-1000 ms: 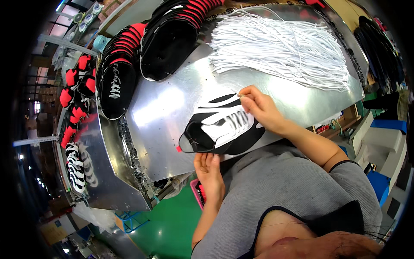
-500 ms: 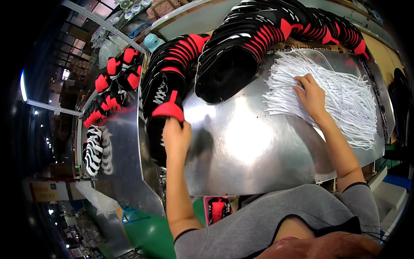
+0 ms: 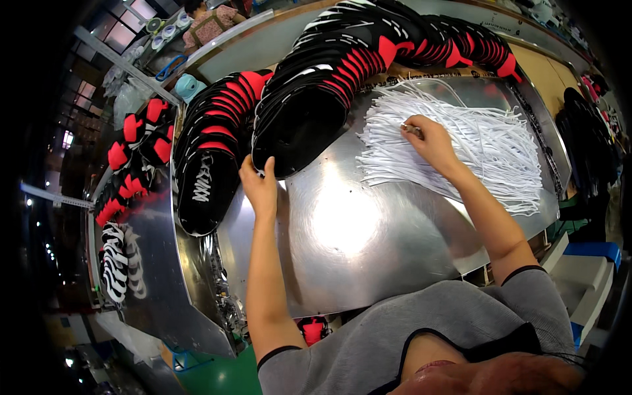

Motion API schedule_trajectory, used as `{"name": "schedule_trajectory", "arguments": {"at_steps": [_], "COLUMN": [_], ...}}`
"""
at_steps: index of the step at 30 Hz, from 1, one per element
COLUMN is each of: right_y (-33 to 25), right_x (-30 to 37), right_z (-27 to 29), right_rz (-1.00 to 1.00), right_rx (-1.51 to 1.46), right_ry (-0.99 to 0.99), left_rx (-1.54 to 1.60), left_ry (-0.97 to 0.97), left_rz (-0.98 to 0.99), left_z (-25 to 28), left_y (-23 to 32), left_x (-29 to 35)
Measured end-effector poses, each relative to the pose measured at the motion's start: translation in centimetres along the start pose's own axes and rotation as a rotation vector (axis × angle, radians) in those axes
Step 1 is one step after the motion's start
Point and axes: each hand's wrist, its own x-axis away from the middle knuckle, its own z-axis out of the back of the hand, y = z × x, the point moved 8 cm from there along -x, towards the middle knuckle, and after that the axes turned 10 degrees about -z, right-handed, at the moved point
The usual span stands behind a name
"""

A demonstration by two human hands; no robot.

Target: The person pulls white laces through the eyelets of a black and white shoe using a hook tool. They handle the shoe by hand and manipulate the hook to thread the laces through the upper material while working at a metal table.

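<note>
My left hand (image 3: 261, 189) is at the lower left edge of the front black shoe upper (image 3: 299, 131) in the middle row. Its thumb and fingers are apart on either side of that edge. Left of it, a black upper with white lacing (image 3: 203, 191) lies at the front of another row of black-and-red uppers (image 3: 220, 115). My right hand (image 3: 434, 146) is over a spread bundle of white shoelaces (image 3: 487, 155). Its thumb and fingers are closed on a small dark, metallic-looking piece (image 3: 413, 130), too small to name.
A shiny metal tabletop (image 3: 375, 276) lies before me. Black-and-red uppers (image 3: 461, 49) continue along its back edge. On a lower metal surface (image 3: 164, 289) at left are more red-and-black uppers (image 3: 135, 184) and white-striped pieces (image 3: 115, 260). Another person (image 3: 209, 26) is at the far left.
My left hand has let go of the red-tongued upper at the left row and moved right to the middle row. The small piece now shows in my right hand. The view has shifted.
</note>
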Motion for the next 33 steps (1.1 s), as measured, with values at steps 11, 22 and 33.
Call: {"name": "schedule_trajectory", "arguments": {"at_steps": [11, 22, 33], "right_y": [-3.9, -10.9, -15.6], "right_x": [4.3, 14.5, 25.2], "right_z": [3.7, 4.9, 6.1], "right_rz": [-0.128, -0.3, -0.07], "right_rx": [-0.589, -1.021, -1.034], "right_ry": [-0.327, -0.914, -1.534], "left_rx": [0.067, 0.817, 0.842], "left_ry": [0.222, -0.386, -0.635], "left_rz": [-0.398, 0.14, 0.312], "left_z": [14.2, 7.1, -8.4], "left_y": [18.9, 23.5, 19.5], "left_x": [3.7, 9.9, 5.4]}}
